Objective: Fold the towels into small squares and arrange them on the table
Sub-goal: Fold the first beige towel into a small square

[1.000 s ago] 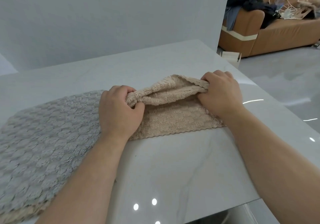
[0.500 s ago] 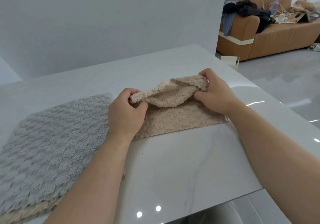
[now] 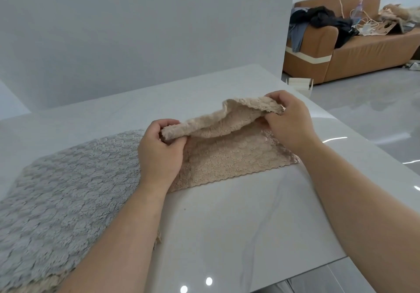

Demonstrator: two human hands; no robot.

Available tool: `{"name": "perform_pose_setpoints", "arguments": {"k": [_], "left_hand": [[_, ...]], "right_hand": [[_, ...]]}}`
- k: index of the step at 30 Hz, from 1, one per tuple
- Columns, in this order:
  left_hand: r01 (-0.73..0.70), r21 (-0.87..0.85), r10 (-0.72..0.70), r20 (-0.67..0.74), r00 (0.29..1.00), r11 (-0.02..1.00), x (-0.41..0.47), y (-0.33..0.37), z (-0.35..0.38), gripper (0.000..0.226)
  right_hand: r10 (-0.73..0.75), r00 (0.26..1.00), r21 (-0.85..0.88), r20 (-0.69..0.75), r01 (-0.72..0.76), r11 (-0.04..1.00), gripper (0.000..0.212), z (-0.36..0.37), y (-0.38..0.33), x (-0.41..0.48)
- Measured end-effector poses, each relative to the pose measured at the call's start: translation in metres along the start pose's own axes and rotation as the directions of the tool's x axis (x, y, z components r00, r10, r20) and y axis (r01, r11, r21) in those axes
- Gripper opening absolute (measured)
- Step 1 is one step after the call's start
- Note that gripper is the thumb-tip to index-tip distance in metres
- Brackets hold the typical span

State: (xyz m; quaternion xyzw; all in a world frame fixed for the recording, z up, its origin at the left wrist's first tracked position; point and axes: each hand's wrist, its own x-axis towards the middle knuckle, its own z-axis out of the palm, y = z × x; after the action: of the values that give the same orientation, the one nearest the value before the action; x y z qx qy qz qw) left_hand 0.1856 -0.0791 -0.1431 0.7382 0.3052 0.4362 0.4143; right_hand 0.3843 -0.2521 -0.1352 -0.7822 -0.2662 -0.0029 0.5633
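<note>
A beige fluffy towel [image 3: 227, 158] lies in the middle of the white marble table [image 3: 238, 224], its far edge lifted off the surface. My left hand [image 3: 159, 154] pinches the lifted edge at its left corner. At the right corner, my right hand [image 3: 288, 122] pinches the same edge and holds it higher. The near scalloped edge of the towel still lies flat. To the left a grey towel [image 3: 61, 188] is spread flat on top of another beige towel [image 3: 34, 287], of which only a strip shows at the front.
A grey wall stands behind the table. The table's right and front edges drop to a glossy grey floor [image 3: 375, 111]. A small white box [image 3: 300, 82] sits on the floor, and a brown sofa [image 3: 354, 52] with clothes and cables stands at the back right.
Both hands have raised the far edge of the beige towel off the table. The right hand has risen more, opening up the fold.
</note>
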Motion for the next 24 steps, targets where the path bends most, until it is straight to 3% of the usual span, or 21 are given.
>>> {"name": "perform_pose_setpoints", "arguments": {"k": [3, 7, 16, 20, 24], "left_hand": [[0.044, -0.061, -0.043, 0.013, 0.999, 0.997, 0.002, -0.004, 0.000, 0.026], [0.061, -0.077, -0.060, 0.006, 0.998, 0.995, 0.003, -0.006, 0.001, 0.021], [-0.014, 0.157, 0.018, -0.028, 0.999, 0.988, 0.005, -0.014, 0.000, 0.051], [0.099, 0.047, -0.100, 0.003, 0.995, 0.994, 0.002, -0.008, -0.003, 0.070], [0.159, -0.143, -0.162, -0.006, 0.987, 0.977, -0.003, 0.004, -0.004, 0.057]], "right_hand": [[0.043, 0.999, 0.060, -0.010, -0.042, 0.997, 0.041, 0.001, -0.002, 0.000], [0.040, 0.999, 0.063, -0.021, -0.038, 0.997, 0.036, 0.000, -0.005, -0.001], [0.087, 0.996, 0.055, -0.023, -0.086, 0.995, 0.033, -0.003, -0.010, -0.003], [0.103, 0.993, 0.040, -0.063, -0.101, 0.994, 0.039, -0.004, -0.012, -0.003], [0.139, 0.989, 0.044, -0.056, -0.137, 0.990, 0.039, -0.004, -0.012, -0.002]]}}
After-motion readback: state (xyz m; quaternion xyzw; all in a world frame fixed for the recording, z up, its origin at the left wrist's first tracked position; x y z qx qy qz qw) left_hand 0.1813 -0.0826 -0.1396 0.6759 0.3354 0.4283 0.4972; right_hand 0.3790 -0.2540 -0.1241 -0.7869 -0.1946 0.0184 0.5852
